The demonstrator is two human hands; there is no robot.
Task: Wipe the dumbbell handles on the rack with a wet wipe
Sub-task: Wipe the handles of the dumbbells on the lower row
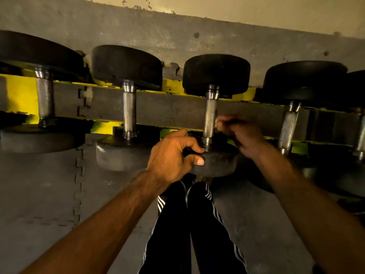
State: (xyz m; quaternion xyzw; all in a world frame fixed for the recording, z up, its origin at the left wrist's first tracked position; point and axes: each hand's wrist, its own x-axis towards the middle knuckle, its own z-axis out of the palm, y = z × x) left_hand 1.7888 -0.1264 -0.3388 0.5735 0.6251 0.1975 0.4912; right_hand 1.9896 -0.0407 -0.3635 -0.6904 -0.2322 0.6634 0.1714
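The right hand (240, 133), right of centre, is smeared by motion blur: its fingers cannot be made out, nor whether the pale scrap (218, 123) at their tips is a wet wipe. The left hand (173, 155) grips the near head of the third dumbbell (211, 115) and covers that head's left side. The fourth dumbbell (288, 125) loses its near head behind the right forearm and in shadow. The leftmost dumbbell (45, 99) is cut by the left edge, the fifth dumbbell (360, 123) by the right edge. Both forearms and the legs (197, 224) run off the bottom edge.
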